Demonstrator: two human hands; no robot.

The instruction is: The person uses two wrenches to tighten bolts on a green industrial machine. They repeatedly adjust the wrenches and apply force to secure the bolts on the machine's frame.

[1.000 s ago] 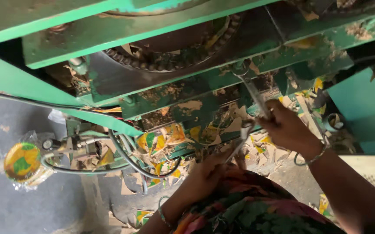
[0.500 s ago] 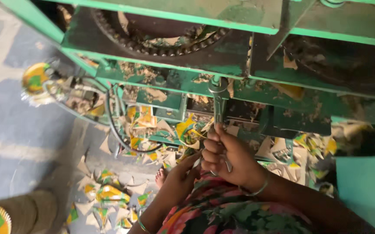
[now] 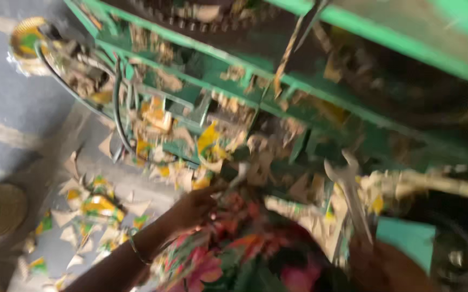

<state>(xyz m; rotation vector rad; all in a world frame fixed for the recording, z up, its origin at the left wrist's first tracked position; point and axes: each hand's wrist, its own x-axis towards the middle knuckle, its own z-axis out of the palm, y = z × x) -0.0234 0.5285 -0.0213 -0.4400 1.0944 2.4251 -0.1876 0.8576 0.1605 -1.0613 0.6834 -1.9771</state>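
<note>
The right hand (image 3: 388, 265), low at the frame's bottom right, is closed round the handle of a spanner (image 3: 348, 190) whose open jaw points up toward the green frame (image 3: 277, 103); I judge the jaw should seat square on its fastener before any pull, since scraps (image 3: 96, 208) clutter the works. The left hand (image 3: 193, 208) reaches forward from a bent wrist into the machine's underside (its fingers are blurred, so I cannot tell whether they pinch anything)

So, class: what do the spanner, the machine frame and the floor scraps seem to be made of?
Spanner: bare grey metal, dull sheen, held in the right hand. Machine frame: probably steel, painted green. Floor scraps: likely printed paper or card, with torn brownish edges.
</note>
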